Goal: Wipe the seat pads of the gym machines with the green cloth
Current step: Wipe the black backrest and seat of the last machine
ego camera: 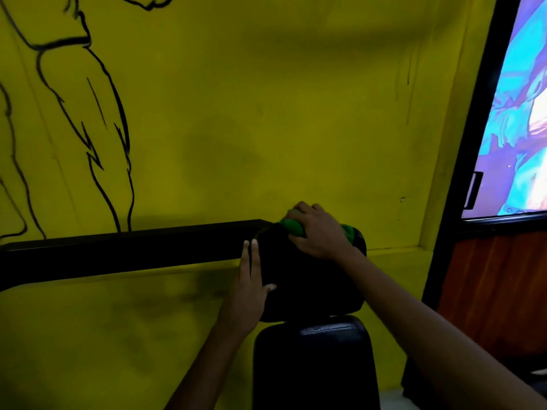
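Observation:
A black upper pad of a gym machine stands in front of the yellow wall, with a lower black seat pad right below it. My right hand grips the bunched green cloth and presses it on the upper pad's top edge. Green cloth also shows to the right of that hand. My left hand lies flat with straight fingers against the upper pad's left side, thumb on the pad's face.
A black bar runs along the yellow wall from the left to the pad. A black-framed window or mirror with a wooden panel below it stands close on the right.

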The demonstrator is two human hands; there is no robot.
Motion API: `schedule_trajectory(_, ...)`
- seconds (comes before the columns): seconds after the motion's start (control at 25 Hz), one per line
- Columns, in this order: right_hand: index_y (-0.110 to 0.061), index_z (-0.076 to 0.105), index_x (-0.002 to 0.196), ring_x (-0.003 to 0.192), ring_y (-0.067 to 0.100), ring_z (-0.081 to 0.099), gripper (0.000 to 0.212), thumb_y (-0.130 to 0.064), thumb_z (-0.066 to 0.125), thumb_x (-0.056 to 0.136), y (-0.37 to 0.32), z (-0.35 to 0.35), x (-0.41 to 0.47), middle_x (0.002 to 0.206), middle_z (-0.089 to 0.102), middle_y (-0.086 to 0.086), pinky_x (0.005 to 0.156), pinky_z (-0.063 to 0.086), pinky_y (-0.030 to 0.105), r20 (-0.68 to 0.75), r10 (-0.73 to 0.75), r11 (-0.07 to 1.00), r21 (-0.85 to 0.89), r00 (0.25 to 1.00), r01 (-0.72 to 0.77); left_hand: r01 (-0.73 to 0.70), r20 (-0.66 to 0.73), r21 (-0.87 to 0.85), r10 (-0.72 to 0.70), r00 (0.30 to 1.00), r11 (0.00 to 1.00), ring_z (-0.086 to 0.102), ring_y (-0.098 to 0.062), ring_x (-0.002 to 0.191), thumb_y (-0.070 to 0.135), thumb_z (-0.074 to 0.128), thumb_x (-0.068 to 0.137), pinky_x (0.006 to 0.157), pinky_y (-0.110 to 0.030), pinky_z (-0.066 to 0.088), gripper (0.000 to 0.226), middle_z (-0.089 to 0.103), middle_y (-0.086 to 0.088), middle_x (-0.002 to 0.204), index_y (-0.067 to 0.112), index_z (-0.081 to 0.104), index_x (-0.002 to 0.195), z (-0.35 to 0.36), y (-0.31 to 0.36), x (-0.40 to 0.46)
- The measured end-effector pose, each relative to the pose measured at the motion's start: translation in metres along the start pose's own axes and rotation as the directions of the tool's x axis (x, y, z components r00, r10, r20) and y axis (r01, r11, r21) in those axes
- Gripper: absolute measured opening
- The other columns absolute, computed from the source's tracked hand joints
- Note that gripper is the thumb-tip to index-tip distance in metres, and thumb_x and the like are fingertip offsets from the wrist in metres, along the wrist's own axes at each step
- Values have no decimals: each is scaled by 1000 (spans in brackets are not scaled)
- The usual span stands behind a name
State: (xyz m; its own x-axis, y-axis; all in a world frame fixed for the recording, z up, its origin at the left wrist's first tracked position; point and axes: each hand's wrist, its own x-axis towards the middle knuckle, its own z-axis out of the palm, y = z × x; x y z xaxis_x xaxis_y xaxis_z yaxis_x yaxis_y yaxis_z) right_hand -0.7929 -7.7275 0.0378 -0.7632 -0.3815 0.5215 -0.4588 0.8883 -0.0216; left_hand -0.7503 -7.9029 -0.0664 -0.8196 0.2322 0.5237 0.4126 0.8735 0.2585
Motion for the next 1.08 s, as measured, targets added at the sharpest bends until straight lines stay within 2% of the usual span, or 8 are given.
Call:
schedule_trajectory(0.16, -17, 57, 122, 108, 32, 46, 37, -31, 59, 88, 68, -9, -32, 124, 49, 9, 85, 43, 39, -49, 261, 964, 69, 964, -257, -69, -55, -22, 68, 996, 997, 32, -29, 139, 52, 45, 93, 88, -27, 49, 92, -18, -3, 158, 15, -19, 147, -5, -1, 1)
schedule_trajectory(0.28, -15, 61, 114, 104, 35, 52, 28, -25, 59, 88, 85, -7, -35, 114, 52, 14, 80, 42, 37, -28, 451, 858, 290, 892, -425, -279, -106, 279, 318, 942, 919, 16, -30, 145, 54, 31, 94, 116, -40, 21, 79, 13, -15, 158, 3, 9, 151, 1, 19, 30)
schedule_trajectory(0.4, -12, 59, 115, 99, 33, 52, 30, -24, 59, 88, 85, 1, -38, 113, 49, 15, 79, 43, 38, -44, 479, 825, 363, 877, -433, -346, -3, 452, 389, 921, 822, 37, -29, 137, 51, 26, 95, 111, -46, 18, 72, 38, -16, 149, 0, 28, 146, 11, 52, 68)
schedule_trajectory(0.48, -9, 56, 116, 96, 28, 52, 29, -22, 58, 90, 87, 10, -53, 109, 50, 12, 76, 40, 34, -49, 616, 664, 569, 787, -484, -348, 4, 471, 392, 920, 811, 44, -30, 131, 51, 25, 96, 110, -47, 21, 70, 45, -16, 143, 1, 31, 145, 23, 52, 81)
schedule_trajectory(0.56, -11, 55, 104, 91, 26, 54, 14, -19, 54, 92, 83, 29, -80, 97, 54, 10, 73, 40, 36, 33, 766, 351, 814, 641, -462, -351, -43, 504, 428, 903, 789, 46, -31, 126, 51, 27, 96, 108, -47, 27, 70, 49, -16, 138, 1, 30, 145, 30, 45, 82)
schedule_trajectory(0.72, -16, 55, 81, 80, 26, 54, 15, -12, 48, 94, 71, 60, -122, 80, 56, 11, 68, 38, 35, 256, 823, 34, 869, 507, -493, -347, -111, 562, 484, 868, 751, 47, -34, 121, 50, 31, 96, 105, -48, 30, 71, 49, -18, 134, -2, 32, 144, 35, 44, 88)
schedule_trajectory(1.0, -25, 45, 68, 62, 15, 43, 24, -16, 53, 89, 77, -3, -53, 71, 48, 0, 58, 33, 32, 0, 755, 375, 820, 656, -432, -330, -124, 617, 502, 856, 715, 46, -35, 121, 50, 25, 98, 105, -48, 30, 70, 47, -19, 135, -3, 28, 145, 36, 44, 87)
schedule_trajectory(1.08, -22, 47, 72, 65, 18, 45, 20, -16, 53, 90, 75, 10, -62, 74, 49, 3, 59, 34, 33, -37, 770, 379, 829, 637, -410, -333, -124, 615, 505, 854, 715, 46, -35, 121, 50, 23, 98, 105, -48, 29, 70, 46, -19, 135, -2, 28, 145, 37, 42, 87)
